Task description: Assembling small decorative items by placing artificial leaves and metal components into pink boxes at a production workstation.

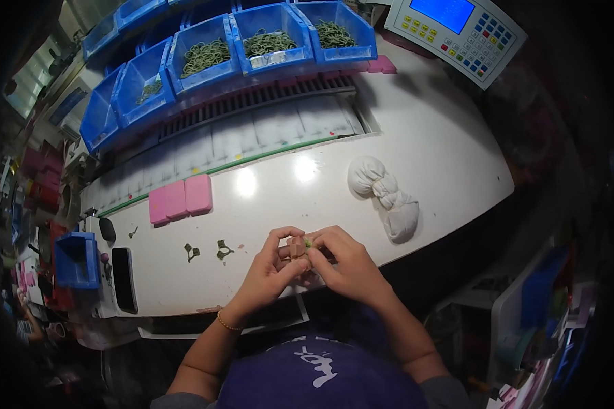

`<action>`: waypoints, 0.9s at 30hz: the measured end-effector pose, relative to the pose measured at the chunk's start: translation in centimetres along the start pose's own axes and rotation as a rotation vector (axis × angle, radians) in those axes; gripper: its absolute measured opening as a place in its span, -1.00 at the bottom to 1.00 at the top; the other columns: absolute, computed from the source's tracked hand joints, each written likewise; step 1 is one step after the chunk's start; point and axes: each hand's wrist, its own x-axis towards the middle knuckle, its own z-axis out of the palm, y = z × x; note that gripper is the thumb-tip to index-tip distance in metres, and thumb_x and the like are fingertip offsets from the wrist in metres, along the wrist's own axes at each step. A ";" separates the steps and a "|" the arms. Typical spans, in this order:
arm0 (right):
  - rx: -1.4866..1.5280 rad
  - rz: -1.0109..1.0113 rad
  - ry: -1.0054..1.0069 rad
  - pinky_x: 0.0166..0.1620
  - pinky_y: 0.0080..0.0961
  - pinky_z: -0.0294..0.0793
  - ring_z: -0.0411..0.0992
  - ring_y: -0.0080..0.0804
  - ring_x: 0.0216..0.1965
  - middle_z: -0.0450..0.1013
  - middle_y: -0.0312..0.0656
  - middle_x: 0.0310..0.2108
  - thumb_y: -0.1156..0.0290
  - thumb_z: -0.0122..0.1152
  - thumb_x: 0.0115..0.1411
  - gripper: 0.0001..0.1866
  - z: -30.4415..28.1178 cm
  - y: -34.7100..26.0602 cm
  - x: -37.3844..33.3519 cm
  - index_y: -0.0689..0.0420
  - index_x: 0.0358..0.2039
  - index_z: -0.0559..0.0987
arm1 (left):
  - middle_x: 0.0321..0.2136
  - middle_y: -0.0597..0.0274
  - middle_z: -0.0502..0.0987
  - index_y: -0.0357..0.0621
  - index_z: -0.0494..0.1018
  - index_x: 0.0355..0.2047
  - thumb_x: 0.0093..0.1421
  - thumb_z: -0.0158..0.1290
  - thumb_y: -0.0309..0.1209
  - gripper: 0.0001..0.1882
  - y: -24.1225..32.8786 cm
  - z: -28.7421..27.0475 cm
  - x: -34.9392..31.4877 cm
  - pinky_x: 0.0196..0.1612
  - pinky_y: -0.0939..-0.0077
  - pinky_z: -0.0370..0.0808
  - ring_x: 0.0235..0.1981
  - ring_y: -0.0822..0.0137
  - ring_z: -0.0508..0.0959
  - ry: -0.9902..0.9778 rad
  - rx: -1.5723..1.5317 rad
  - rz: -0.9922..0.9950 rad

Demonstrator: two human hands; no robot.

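Over the near edge of the white table (266, 204), my two hands meet with bent fingers. My left hand (274, 267) is closed, and tan wraps seem to cover some of its fingertips; what lies in it is mostly hidden. At the fingertips of my right hand (344, 264) a small bright green piece (308, 243) shows, pinched beside the left fingers. On the table left of my hands lie two dark green branched pieces, one nearer (224, 250) and one farther left (192, 253).
Pink blocks (181, 199) lie at the left, a black phone (123, 279) beyond them. A knotted white cloth bundle (387, 194) rests at the right. Blue bins (208, 76) with green pieces line the back, near a keypad panel (457, 37). A small blue bin (76, 260) stands far left.
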 end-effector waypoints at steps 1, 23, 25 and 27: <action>-0.084 -0.026 0.007 -0.24 -0.29 0.51 0.53 -0.04 -0.30 0.45 -0.01 -0.26 0.48 0.11 0.26 -0.89 0.0 0.3 0.1 0.27 -0.30 0.48 | -0.20 0.09 0.50 -0.16 0.11 0.18 0.31 0.02 -0.52 -0.52 -0.1 0.0 0.0 -0.21 0.48 0.59 -0.26 0.34 0.59 -0.002 0.000 0.001; -0.339 0.152 0.012 -0.19 -0.37 0.48 0.53 -0.13 -0.29 0.53 -0.02 -0.26 0.21 0.12 0.30 -0.65 -0.3 -0.2 4.7 0.15 -0.02 0.59 | -0.26 0.00 0.53 -0.15 0.31 0.08 0.04 0.26 -0.37 -0.41 -1.3 2.7 -0.7 -0.33 0.32 0.55 -0.36 0.09 0.62 0.331 1.087 0.432; -0.332 0.122 0.017 -0.20 -0.42 0.47 0.51 -0.21 -0.32 0.52 -0.06 -0.29 0.26 0.13 0.30 -0.66 -0.6 0.9 2.4 0.18 -0.01 0.57 | -0.23 0.03 0.51 -0.16 0.33 0.07 0.02 0.28 -0.38 -0.40 -1.4 2.2 -0.8 -0.31 0.37 0.56 -0.34 0.16 0.62 0.287 1.084 0.493; -0.065 0.169 -0.037 -0.20 -0.53 0.46 0.48 -0.42 -0.35 0.49 -0.14 -0.38 0.35 0.13 0.32 -0.70 0.0 0.8 0.4 0.20 0.01 0.53 | -0.28 0.22 0.48 -0.16 0.38 0.04 -0.01 0.31 -0.41 -0.42 -0.9 1.3 -1.3 -0.34 0.52 0.53 -0.38 0.32 0.57 0.232 0.750 0.333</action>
